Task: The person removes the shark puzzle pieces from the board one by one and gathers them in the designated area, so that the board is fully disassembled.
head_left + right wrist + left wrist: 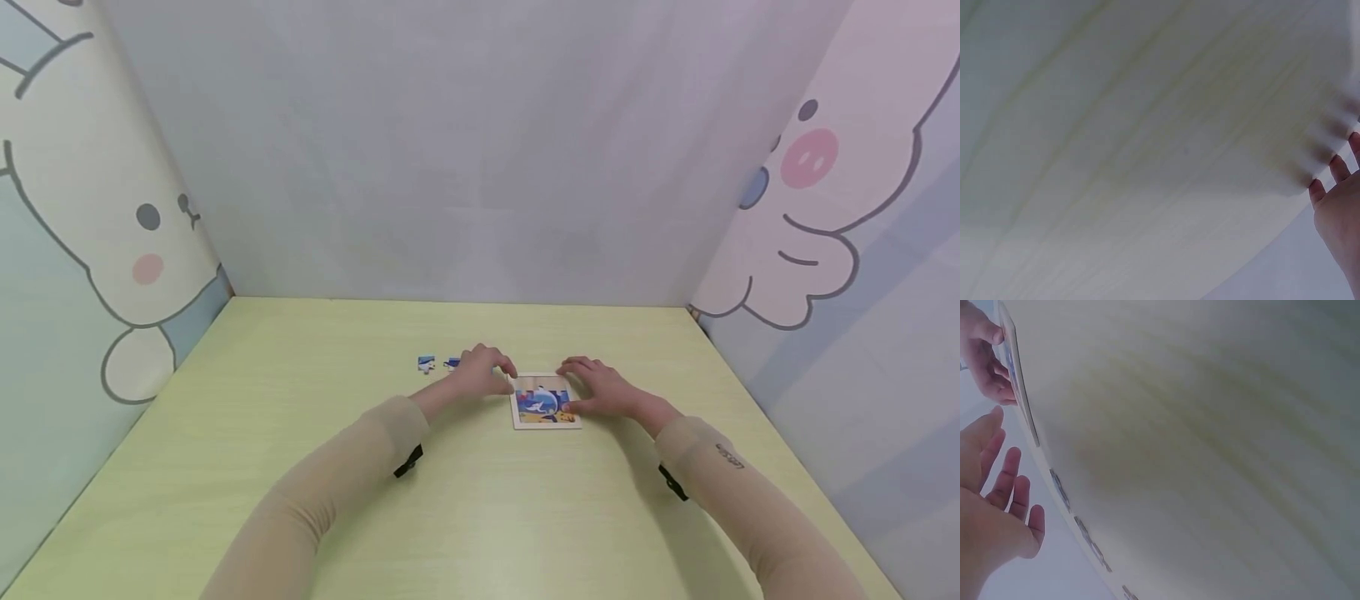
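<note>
A jigsaw puzzle (542, 404) in a pale square frame lies on the table, its lower part a blue sea picture with a white animal. Bare wood shows along the top of the puzzle. My left hand (480, 372) hovers at the frame's left edge, fingers loosely bent; the left wrist view shows nothing between them. On the other side, my right hand (606, 392) is spread at the frame, thumb against the right edge and fingers near the upper right corner. In the right wrist view its fingertips (1316, 185) touch the table.
Left of my left hand lie a loose puzzle piece (426, 363) and a second piece (452, 363), partly covered by the hand. The yellow-green table (360, 342) ends at a grey back wall (450, 167). Cartoon-printed panels stand on both sides.
</note>
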The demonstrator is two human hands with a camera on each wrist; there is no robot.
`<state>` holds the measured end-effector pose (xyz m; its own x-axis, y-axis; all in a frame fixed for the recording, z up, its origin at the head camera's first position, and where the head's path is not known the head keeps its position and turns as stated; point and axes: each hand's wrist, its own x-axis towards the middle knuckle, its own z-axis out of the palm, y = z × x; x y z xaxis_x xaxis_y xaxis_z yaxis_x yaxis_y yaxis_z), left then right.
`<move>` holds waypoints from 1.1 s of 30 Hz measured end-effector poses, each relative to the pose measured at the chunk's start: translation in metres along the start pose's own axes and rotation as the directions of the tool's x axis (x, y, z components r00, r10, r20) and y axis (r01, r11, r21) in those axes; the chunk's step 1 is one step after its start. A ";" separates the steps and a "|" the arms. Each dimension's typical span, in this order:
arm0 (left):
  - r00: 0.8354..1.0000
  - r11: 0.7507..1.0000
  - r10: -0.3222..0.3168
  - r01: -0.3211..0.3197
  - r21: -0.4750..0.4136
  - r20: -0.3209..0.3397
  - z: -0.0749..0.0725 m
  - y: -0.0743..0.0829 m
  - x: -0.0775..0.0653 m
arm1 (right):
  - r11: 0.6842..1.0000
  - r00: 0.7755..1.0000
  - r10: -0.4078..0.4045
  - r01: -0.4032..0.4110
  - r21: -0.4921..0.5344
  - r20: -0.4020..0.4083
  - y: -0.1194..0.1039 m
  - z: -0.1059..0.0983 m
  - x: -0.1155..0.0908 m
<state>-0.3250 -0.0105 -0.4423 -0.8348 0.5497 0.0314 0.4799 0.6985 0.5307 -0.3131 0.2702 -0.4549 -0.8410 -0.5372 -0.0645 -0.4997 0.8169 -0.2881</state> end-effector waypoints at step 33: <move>0.998 0.993 -0.046 0.040 0.111 0.052 0.011 0.020 -0.006 | 0.958 0.958 -0.281 0.277 0.072 0.049 -0.013 -0.003 -0.001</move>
<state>-0.3073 0.0051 -0.4410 -0.8410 0.5397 -0.0368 0.4731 0.7668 0.4339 -0.3067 0.2606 -0.4480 -0.6556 -0.7546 -0.0277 -0.6968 0.6186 -0.3631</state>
